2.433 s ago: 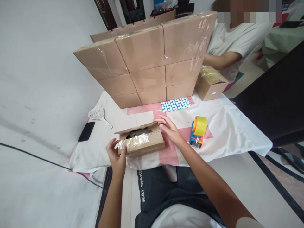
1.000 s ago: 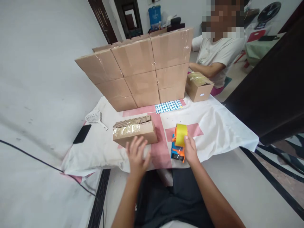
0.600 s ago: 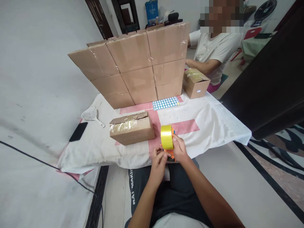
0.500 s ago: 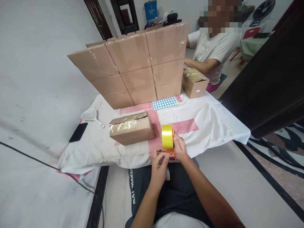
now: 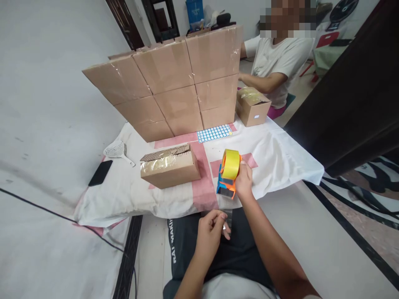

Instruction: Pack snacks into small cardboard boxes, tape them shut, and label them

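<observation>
My right hand (image 5: 244,179) is wrapped round the side of a tape dispenser (image 5: 227,183), orange and blue with a wide yellow tape roll (image 5: 231,164) on it, raised over the table's front edge. Lower and nearer to me, my left hand (image 5: 211,226) is closed in a pinch above my lap. A strip of clear tape (image 5: 229,216) shows at its fingers, hard to make out against the dark trousers. To the left of the dispenser lies a cardboard box (image 5: 171,171), its top edge partly taped and corrugated flaps showing.
Behind stands a wall of stacked cardboard boxes (image 5: 174,104); a smaller box (image 5: 254,110) sits to its right. On the cloth-covered table (image 5: 280,153) lie a blue-and-white keyboard-like sheet (image 5: 215,133), a white slotted scoop (image 5: 116,150) and a black phone (image 5: 100,172). A person (image 5: 277,62) sits beyond.
My right hand has carried the tape dispenser up and to the right, tilting it. My left hand has come away from it and dropped toward my lap.
</observation>
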The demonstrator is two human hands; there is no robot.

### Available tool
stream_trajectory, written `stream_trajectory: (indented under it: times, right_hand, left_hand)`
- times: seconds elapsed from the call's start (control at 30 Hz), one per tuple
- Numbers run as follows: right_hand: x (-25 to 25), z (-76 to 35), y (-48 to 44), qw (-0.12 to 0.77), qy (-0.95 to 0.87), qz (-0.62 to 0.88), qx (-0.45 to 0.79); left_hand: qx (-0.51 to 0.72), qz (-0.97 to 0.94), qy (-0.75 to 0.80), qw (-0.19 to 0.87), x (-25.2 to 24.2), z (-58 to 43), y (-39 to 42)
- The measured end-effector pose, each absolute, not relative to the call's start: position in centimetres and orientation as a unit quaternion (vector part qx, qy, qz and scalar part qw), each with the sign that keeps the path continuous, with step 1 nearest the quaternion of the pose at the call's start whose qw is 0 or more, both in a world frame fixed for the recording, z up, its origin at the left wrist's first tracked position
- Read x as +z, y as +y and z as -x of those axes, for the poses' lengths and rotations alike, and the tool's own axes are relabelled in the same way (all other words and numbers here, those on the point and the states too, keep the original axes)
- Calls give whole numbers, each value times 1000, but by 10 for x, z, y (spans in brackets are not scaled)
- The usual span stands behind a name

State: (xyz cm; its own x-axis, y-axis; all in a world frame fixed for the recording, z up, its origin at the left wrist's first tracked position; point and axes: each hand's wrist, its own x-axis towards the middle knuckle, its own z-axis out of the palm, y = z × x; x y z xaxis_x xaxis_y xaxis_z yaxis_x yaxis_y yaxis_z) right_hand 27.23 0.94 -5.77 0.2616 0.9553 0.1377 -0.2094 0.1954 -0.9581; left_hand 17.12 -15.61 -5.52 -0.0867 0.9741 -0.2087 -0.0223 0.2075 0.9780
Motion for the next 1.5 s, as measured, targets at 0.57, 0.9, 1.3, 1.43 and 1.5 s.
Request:
stream_trajectory:
  times: [0.57,0.9,1.3,1.43,1.5]
  right_hand:
    - [-46,-272,6,556,-515,373,535]
    - [-27,-272,-27,491,-449,331,670]
    - [-14,-363,-39,565,-514,356,538]
    - [-28,-344,45,589,-529,386,474]
    - [-45,-332,86,579,-524,396,484]
  left_hand:
    - [450,-414,599,518,-62,-169,-172]
    - [423,-486,627,439,-90,-165,-163]
    - [460,-362,790,179,-70,-18,-177]
    - [528,-312,750,248,-67,-16,-171]
    - [551,-305,730,265,-65,-22,-165]
